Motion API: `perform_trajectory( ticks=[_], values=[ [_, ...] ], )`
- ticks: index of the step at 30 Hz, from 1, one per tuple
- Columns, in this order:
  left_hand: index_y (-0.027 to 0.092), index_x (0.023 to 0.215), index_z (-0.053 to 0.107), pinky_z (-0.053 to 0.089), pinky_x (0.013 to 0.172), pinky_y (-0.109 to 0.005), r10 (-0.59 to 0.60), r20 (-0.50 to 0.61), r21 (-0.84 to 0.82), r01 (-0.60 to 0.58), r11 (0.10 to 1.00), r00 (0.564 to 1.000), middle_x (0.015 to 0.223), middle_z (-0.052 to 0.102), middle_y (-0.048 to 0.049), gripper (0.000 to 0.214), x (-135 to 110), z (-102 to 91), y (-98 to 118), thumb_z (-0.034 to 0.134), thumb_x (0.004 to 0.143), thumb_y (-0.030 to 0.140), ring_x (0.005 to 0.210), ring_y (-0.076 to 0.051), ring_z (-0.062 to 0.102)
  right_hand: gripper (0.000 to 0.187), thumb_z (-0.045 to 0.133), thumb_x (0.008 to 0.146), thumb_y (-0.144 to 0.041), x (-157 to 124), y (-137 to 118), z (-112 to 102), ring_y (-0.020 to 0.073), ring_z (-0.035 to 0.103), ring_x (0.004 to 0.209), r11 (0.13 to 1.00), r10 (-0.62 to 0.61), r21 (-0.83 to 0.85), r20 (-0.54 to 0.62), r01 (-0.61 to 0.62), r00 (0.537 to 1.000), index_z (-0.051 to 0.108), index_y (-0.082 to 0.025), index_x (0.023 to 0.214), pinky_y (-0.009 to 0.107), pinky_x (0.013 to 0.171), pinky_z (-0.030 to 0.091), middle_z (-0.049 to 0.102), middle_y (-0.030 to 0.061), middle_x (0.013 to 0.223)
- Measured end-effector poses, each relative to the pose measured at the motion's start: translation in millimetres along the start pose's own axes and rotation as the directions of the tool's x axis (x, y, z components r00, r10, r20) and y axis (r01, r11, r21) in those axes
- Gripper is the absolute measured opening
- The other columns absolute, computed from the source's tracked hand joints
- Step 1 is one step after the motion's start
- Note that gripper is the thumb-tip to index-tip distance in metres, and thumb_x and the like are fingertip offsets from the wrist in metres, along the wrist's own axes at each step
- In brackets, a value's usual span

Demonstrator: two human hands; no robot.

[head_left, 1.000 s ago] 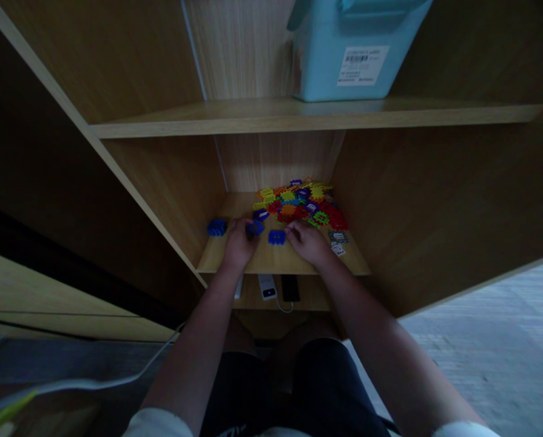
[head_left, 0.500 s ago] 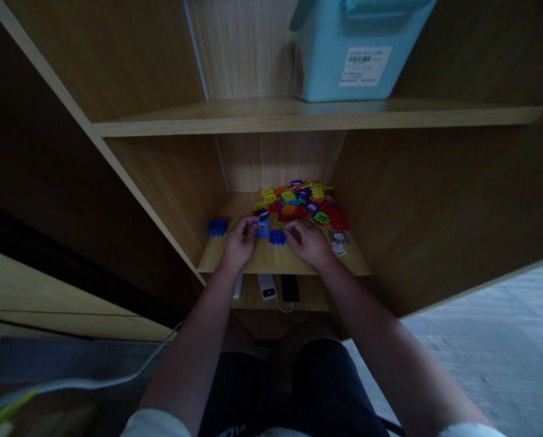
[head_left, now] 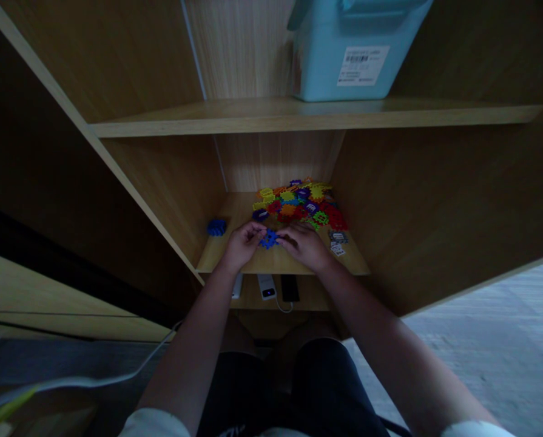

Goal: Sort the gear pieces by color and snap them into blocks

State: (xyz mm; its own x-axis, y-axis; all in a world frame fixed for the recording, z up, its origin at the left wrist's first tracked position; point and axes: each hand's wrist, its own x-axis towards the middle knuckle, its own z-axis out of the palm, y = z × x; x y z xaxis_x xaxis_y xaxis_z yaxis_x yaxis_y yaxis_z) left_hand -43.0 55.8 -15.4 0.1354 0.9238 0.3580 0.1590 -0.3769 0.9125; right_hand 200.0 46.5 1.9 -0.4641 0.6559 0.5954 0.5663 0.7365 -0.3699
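Observation:
Between my hands, above the shelf board, are blue notched plastic building pieces (head_left: 269,239), close together; I cannot tell whether they are joined. My left hand (head_left: 244,244) pinches them from the left side. From the right, the fingers of my right hand (head_left: 304,244) are closed on their other edge. A small stack of blue pieces (head_left: 216,227) sits at the left of the same board. Just behind my hands lies a mixed pile of colourful notched pieces (head_left: 293,203), with a dark purple piece (head_left: 260,215) at its left edge.
Small printed cards (head_left: 337,243) lie right of my right hand. On the lower ledge are a white power bank (head_left: 266,287) and a dark phone (head_left: 290,288) with a cable. A light blue bin (head_left: 344,67) stands on the upper shelf (head_left: 253,124). Side panels enclose the compartment.
My hands have moved towards each other. The two blue pieces, held apart before, are now together between my fingers. The pile and the blue stack have stayed put.

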Motion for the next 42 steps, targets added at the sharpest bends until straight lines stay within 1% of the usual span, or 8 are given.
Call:
perform_trajectory(
  ticks=[3,9,15,21,24,29,34,42],
  values=[
    [0.021,0.108,0.079,0.056,0.067,-0.028,0.013,0.028,0.017,-0.014,1.000,1.000,0.085,0.076,-0.0022,0.033,-1,-1.2,2,0.080,0.094,0.051,0.071,-0.015,0.068,0.010,0.072,0.106,-0.037,0,0,0,0.0263,0.073,0.101,1.000,-0.016,-0.017,0.008,0.016,1.000,0.077,-0.030,0.112,0.043,0.098,0.051,0.081,0.0047,0.106],
    [0.023,0.110,0.081,0.058,0.102,-0.037,0.169,0.057,-0.002,-0.169,0.986,0.984,0.122,0.076,-0.0093,0.026,1,-1.8,4,0.083,0.092,0.041,0.114,-0.022,0.073,0.012,0.073,0.107,-0.040,-1,2,3,0.0259,0.072,0.098,0.995,-0.086,-0.042,-0.015,0.085,0.996,0.076,-0.028,0.108,0.041,0.092,0.051,0.079,0.0046,0.102],
    [0.023,0.122,0.067,0.060,0.091,-0.034,0.044,0.043,-0.189,-0.035,0.981,0.998,0.105,0.077,-0.0043,0.052,4,0.6,-4,0.094,0.082,0.042,0.096,-0.018,0.074,0.013,0.074,0.106,-0.040,-1,-1,3,0.0276,0.072,0.105,0.997,-0.060,-0.058,-0.004,0.059,0.998,0.074,-0.029,0.113,0.044,0.099,0.050,0.079,0.0060,0.110],
    [0.020,0.109,0.073,0.058,0.086,-0.034,-0.009,0.091,-0.178,0.026,0.984,0.996,0.097,0.078,-0.0043,0.044,3,-0.6,1,0.089,0.085,0.054,0.087,-0.017,0.072,0.031,0.065,0.110,-0.034,-2,-1,4,0.0298,0.073,0.114,0.998,-0.056,-0.029,0.008,0.056,0.998,0.068,-0.032,0.140,0.048,0.107,0.051,0.081,0.0078,0.125],
    [0.021,0.115,0.075,0.057,0.085,-0.032,0.009,0.094,-0.144,0.004,0.990,0.996,0.098,0.077,-0.0044,0.044,1,-1.3,5,0.084,0.090,0.056,0.087,-0.017,0.071,0.028,0.059,0.112,-0.029,-1,-1,4,0.0285,0.074,0.114,0.997,-0.074,-0.011,0.022,0.075,0.997,0.071,-0.033,0.136,0.048,0.106,0.051,0.081,0.0061,0.124],
    [0.025,0.141,0.061,0.055,0.081,-0.029,0.041,0.130,-0.162,-0.020,0.987,0.991,0.088,0.070,0.0011,0.059,1,-0.2,7,0.082,0.093,0.053,0.081,-0.015,0.068,0.019,0.069,0.108,-0.033,0,-1,3,0.0280,0.074,0.110,0.997,-0.077,-0.017,0.025,0.077,0.997,0.077,-0.033,0.126,0.047,0.104,0.053,0.082,0.0058,0.116],
    [0.025,0.138,0.063,0.055,0.087,-0.031,0.107,0.111,-0.077,-0.099,0.992,0.988,0.099,0.069,-0.0021,0.051,2,1.2,7,0.081,0.096,0.047,0.092,-0.017,0.068,0.009,0.071,0.107,-0.032,0,2,5,0.0268,0.073,0.114,0.988,-0.155,-0.018,0.041,0.156,0.987,0.080,-0.032,0.110,0.047,0.106,0.053,0.080,0.0050,0.124],
    [0.027,0.141,0.059,0.057,0.080,-0.031,0.036,0.168,-0.170,-0.007,0.985,0.985,0.093,0.071,-0.0004,0.066,-1,1.7,6,0.089,0.087,0.051,0.085,-0.017,0.070,0.009,0.079,0.102,-0.035,-2,1,10,0.0283,0.071,0.130,0.989,-0.147,0.024,0.031,0.146,0.989,0.077,-0.034,0.111,0.053,0.117,0.053,0.072,0.0034,0.149]
  ],
)
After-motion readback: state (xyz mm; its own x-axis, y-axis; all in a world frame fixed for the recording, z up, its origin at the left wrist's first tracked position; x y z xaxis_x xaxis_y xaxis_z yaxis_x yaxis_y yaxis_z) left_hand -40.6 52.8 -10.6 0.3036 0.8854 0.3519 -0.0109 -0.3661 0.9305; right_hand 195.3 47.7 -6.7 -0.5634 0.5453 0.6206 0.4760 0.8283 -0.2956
